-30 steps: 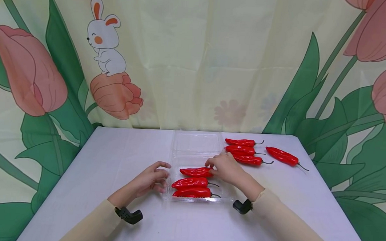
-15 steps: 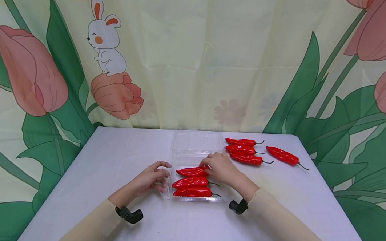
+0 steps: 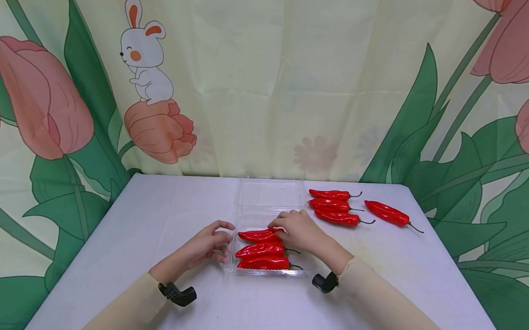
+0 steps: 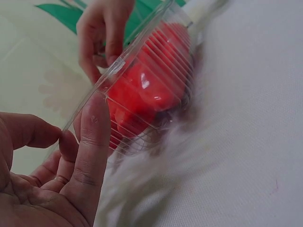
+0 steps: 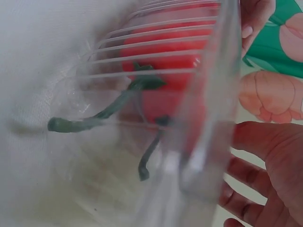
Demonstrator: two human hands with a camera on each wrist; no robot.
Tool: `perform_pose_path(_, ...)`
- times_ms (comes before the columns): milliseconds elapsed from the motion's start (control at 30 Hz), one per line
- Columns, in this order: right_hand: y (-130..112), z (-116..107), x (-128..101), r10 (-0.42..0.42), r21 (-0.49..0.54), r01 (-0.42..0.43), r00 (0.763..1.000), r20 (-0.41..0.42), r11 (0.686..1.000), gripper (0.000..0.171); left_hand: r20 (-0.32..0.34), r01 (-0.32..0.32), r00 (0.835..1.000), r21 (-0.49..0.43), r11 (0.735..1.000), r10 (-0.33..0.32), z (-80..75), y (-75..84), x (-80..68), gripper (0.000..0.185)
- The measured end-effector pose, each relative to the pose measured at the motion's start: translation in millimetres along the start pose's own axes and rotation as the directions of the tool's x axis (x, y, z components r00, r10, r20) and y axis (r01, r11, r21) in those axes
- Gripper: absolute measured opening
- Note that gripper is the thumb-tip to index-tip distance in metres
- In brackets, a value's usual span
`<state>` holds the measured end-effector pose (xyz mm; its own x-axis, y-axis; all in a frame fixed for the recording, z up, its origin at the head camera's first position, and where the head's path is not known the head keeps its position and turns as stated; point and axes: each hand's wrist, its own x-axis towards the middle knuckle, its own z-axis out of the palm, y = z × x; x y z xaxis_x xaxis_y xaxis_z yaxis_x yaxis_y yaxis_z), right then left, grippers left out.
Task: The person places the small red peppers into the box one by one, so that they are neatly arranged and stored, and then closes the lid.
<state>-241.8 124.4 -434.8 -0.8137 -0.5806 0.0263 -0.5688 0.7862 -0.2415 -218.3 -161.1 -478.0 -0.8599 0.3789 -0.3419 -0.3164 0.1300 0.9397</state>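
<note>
Right hand [image 3: 299,230] pinches the third glossy red chilli [image 3: 258,235] inside the clear ribbed plastic tray [image 3: 268,272] — left hand [image 3: 206,245], fingers loosely curled, touches its edge. Risk: the light tray could skid on the bench [image 3: 154,219].

No readable text, label, brand or number on anything in view.

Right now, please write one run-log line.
left hand: steadies clear tray | right hand: holds third chili in tray | four chilies outside

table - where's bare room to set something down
Bare: the table left of the left hand, and the near strip in front of the clear tray. Crowded: the tray's three peppers and the four loose peppers at back right.
</note>
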Motion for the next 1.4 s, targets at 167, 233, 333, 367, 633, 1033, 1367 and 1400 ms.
perform_pose_path(167, 3, -2, -1, 0.04, 0.024, -0.039, 0.999, -0.029, 0.999, 0.032, -0.008, 0.006, 1.0, -0.001, 1.0, -0.006, -0.1, -1.0, 0.8, 0.044)
perform_pose_path(233, 5, -4, -3, 0.056, 0.029, -0.055, 0.998, -0.041, 0.998, 0.033, -0.013, 0.007, 1.0, 0.001, 1.0, -0.007, -0.1, -1.5, 1.0, 0.044)
perform_pose_path(333, 8, -7, -5, 0.067, 0.03, -0.065, 0.996, -0.065, 0.997, 0.036, -0.018, 0.009, 1.0, 0.005, 1.0, -0.008, -0.2, -1.8, 1.0, 0.044)
perform_pose_path(367, 9, -8, -6, 0.065, 0.027, -0.064, 0.995, -0.074, 0.998, 0.036, -0.019, 0.009, 1.0, 0.006, 1.0, -0.008, -0.1, -1.7, 0.9, 0.044)
perform_pose_path(633, 17, -16, -13, 0.065, 0.02, -0.064, 0.993, -0.1, 0.998, 0.035, -0.028, 0.012, 1.0, 0.005, 1.0, -0.012, 0.9, -0.3, 0.3, 0.044)
perform_pose_path(1033, 37, -15, -24, 0.102, 0.015, -0.101, 0.984, -0.144, 0.995, 0.034, -0.02, 0.01, 1.0, 0.007, 1.0, -0.01, 0.7, -0.7, 0.3, 0.044)
perform_pose_path(1367, 51, -21, -34, 0.115, 0.028, -0.111, 0.965, -0.234, 0.993, 0.028, -0.02, 0.012, 1.0, 0.01, 1.0, -0.011, 0.7, -0.1, 0.9, 0.043)
perform_pose_path(1400, 53, -21, -35, 0.119, 0.03, -0.115, 0.964, -0.238, 0.993, 0.028, -0.02, 0.011, 1.0, 0.012, 1.0, -0.011, 0.8, 0.1, 0.8, 0.043)
